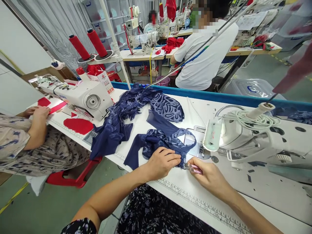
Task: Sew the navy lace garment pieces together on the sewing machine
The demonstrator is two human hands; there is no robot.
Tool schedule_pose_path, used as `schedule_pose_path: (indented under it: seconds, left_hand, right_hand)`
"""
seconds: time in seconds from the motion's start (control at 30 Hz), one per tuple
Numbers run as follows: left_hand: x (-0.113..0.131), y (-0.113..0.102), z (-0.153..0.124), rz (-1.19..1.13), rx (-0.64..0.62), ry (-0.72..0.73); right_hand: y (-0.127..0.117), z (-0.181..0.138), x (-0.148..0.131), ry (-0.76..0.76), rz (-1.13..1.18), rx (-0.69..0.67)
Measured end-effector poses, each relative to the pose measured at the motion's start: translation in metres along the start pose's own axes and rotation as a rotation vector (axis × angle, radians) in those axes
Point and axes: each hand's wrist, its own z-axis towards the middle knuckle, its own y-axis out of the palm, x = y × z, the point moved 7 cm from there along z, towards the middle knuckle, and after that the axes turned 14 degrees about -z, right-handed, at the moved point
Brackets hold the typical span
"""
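Note:
A navy lace garment lies on the white sewing table, its curved upper edge near the needle area of the sewing machine. My left hand presses on the garment's front edge, fingers together and slightly curled over the cloth; its thumb is hidden. Closed round small thread snips with pink handles is my right hand. The snips' metal end points left and meets the garment's edge beside my left fingertips. Whether the blades have thread or cloth between them cannot be made out.
A heap of navy lace and mesh pieces and a patterned lace cup lie farther back. At left, a co-worker's hands handle red fabric by another sewing machine. A ruler strip runs along the front edge.

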Motion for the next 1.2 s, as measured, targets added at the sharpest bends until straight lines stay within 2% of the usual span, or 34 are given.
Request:
schedule_pose_path:
  seconds: [0.17,0.3,0.43,0.53,0.63,0.73,0.87,1.07,1.2]
  left_hand:
    - [0.008,-0.011,0.010,-0.053,0.022,-0.017]
    - [0.014,-0.016,0.028,-0.176,0.086,-0.101]
    - [0.009,-0.008,0.039,-0.329,0.125,-0.179]
    - [0.002,-0.008,0.039,-0.480,0.175,-0.187]
    - [-0.004,-0.011,0.037,-0.530,0.202,-0.188]
    - [-0.005,-0.015,0.036,-0.559,0.220,-0.186]
    - [-0.004,-0.016,0.036,-0.580,0.243,-0.182]
    - [-0.004,-0.015,0.037,-0.593,0.268,-0.159]
    - [-0.001,-0.020,0.033,-0.598,0.283,-0.142]
  right_hand:
    - [-0.004,-0.003,0.006,0.110,0.061,-0.009]
    - [-0.004,0.001,0.005,0.173,0.086,0.009]
    - [-0.005,-0.002,0.006,0.221,0.098,0.037]
    - [-0.013,-0.010,0.010,0.272,0.090,0.058]
    - [-0.021,-0.020,0.011,0.307,0.002,0.035]
    - [-0.022,-0.025,0.003,0.240,-0.175,-0.009]
    - [-0.018,-0.023,-0.008,0.117,-0.396,0.050]
    - [-0.014,-0.016,-0.013,0.079,-0.491,0.116]
    - [-0.024,-0.024,-0.010,0.056,-0.565,0.165]
